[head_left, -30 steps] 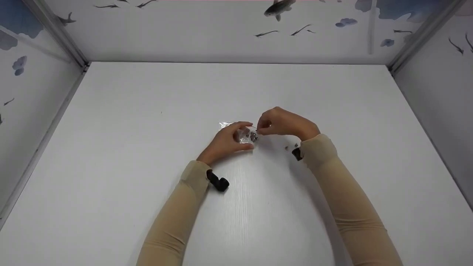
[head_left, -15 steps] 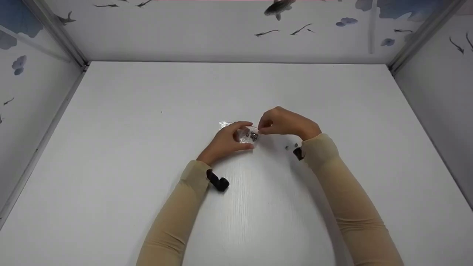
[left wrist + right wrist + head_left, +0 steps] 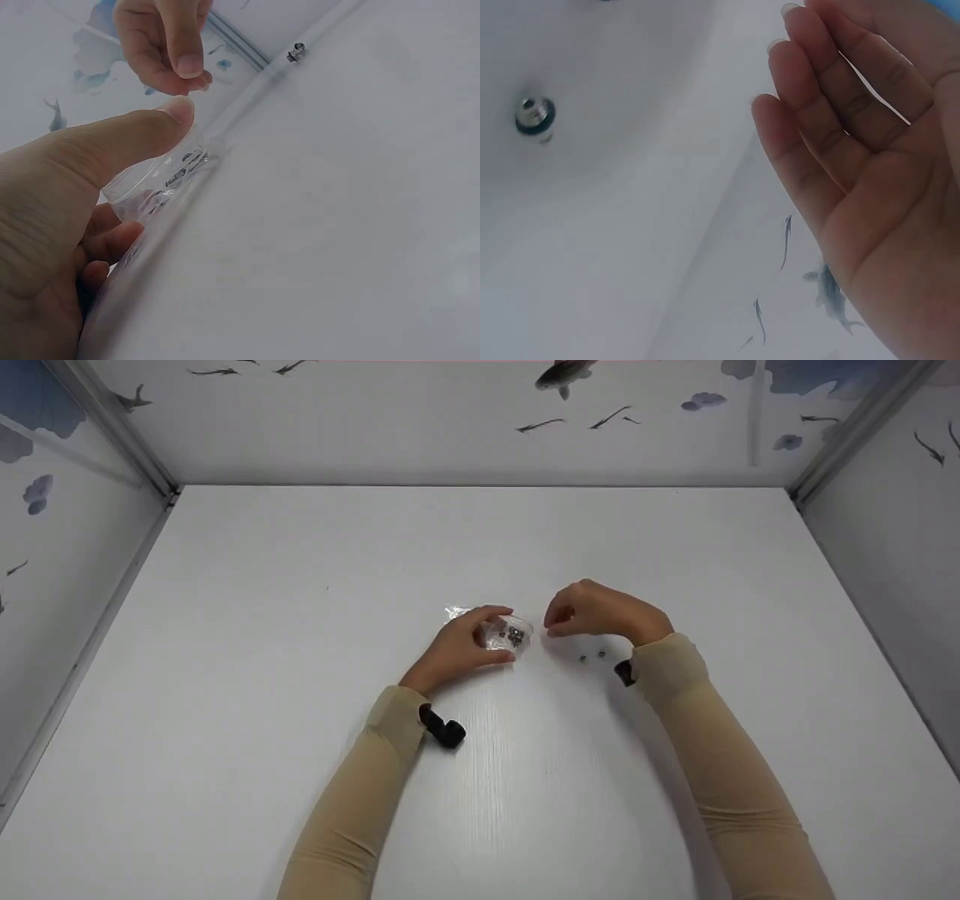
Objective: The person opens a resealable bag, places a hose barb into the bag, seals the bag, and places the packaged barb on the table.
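Note:
My left hand (image 3: 459,651) holds a clear plastic bag (image 3: 523,624) low over the table, thumb on the near side and fingers on the far side. Several small shiny metal pieces (image 3: 515,637) lie together inside it; the left wrist view shows them through the crinkled plastic (image 3: 154,184). Just right of the bag's mouth, my right hand (image 3: 600,611) hovers with thumb and index fingertips close together. I cannot tell whether anything small is between them. Two metal pieces lie loose below that hand; one, a small fitting (image 3: 535,114) with a dark ring, shows in the right wrist view.
A broad white table (image 3: 247,660) spreads around both hands. White panels with painted fish (image 3: 566,376) enclose its back and sides. Black wrist cameras (image 3: 450,733) jut from both sleeves close to the tabletop.
My right hand has drawn away from the bag's mouth, moving right. The bag's rim now shows apart from its fingers. My left hand stays in place.

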Available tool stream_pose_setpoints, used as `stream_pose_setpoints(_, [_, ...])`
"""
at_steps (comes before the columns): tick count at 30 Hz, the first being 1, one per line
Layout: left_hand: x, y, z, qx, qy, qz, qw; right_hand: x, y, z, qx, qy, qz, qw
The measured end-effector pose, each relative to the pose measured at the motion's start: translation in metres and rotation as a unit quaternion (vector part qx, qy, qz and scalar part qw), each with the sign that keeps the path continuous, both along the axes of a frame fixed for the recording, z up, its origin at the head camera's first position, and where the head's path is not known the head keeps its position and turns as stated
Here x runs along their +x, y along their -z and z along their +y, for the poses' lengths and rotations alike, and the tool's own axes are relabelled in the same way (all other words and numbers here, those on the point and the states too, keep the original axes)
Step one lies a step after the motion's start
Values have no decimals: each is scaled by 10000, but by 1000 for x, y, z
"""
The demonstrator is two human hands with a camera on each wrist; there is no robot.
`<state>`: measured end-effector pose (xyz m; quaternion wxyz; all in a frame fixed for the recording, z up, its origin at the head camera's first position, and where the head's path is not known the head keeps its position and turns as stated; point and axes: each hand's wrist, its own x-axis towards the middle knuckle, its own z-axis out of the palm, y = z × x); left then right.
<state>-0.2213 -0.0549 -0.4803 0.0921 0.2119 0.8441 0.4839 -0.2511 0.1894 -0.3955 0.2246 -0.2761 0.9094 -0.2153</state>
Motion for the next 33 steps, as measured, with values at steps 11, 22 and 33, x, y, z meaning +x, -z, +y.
stream_pose_setpoints(11, [0,1,0,-52,-27,-49,10000,2,4,20,500,311,-415,9974])
stream_pose_setpoints(22, [0,2,0,-77,-76,-79,9999,4,10,30,876,486,-877,9911])
stream_pose_setpoints(33, [0,1,0,-32,-79,-50,10000,6,13,31,1010,542,-864,9897])
